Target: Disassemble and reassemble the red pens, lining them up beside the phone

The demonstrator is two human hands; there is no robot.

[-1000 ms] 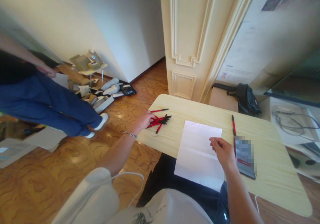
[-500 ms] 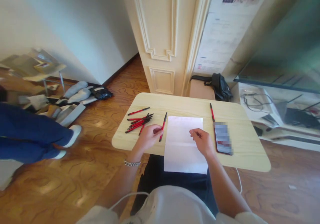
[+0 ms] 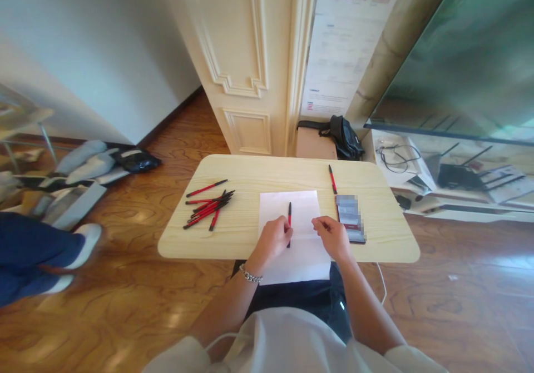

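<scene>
Pinched in the fingers of my left hand [image 3: 273,237] is a red pen with a black tip [image 3: 289,212]. It points away from me over a white sheet of paper [image 3: 296,264]. To the right of it, over the paper's right edge, my right hand [image 3: 335,238] has its fingers curled together, with nothing visible in them. Several more red and black pens [image 3: 211,209] lie in a loose pile on the left of the table. One separate pen [image 3: 207,188] lies just behind that pile.
A phone [image 3: 350,217] lies right of the paper on the light wooden table [image 3: 250,170], with another pen [image 3: 332,179] beyond it. A black bag [image 3: 346,137] rests on a box behind the table. A person's legs [image 3: 37,250] are at the left.
My left hand has carried the pen from the paper's left edge to above its middle. My right hand stays curled near the right edge. The view has shifted right.
</scene>
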